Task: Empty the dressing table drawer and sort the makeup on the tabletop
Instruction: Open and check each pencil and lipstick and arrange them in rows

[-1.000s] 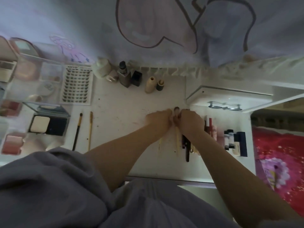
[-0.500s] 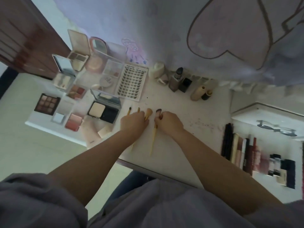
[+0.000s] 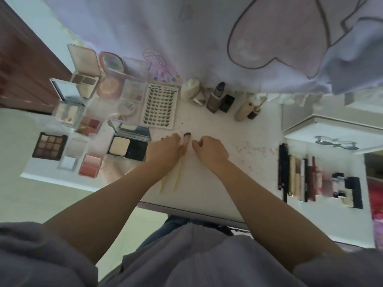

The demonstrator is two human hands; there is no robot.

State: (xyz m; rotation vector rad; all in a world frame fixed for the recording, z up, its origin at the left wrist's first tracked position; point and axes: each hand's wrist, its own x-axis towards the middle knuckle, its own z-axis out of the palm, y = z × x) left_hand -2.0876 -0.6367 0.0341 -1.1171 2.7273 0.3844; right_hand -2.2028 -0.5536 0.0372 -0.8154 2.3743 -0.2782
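Observation:
Two makeup brushes with pale yellow handles [image 3: 177, 177] lie side by side on the white tabletop [image 3: 217, 183], their dark bristle heads [image 3: 187, 134] pointing away from me. My left hand [image 3: 165, 151] is closed over their upper ends, beside a black compact [image 3: 128, 148]. My right hand [image 3: 210, 151] rests just right of the brushes. Its fingers are loosely curled and hold nothing. Lipsticks and pens [image 3: 300, 179] lie in a row at the right.
Open palettes [image 3: 49, 147], a pink blush [image 3: 90, 167] and a lash card [image 3: 159, 107] crowd the left. Small bottles [image 3: 216, 100] stand along the back under a hanging cloth. At the far right is a white drawer unit with a butterfly handle [image 3: 335, 141].
Both hands carried brushes left from the pen row towards the compact. The right hand let go of its brush, which now lies next to the left hand's.

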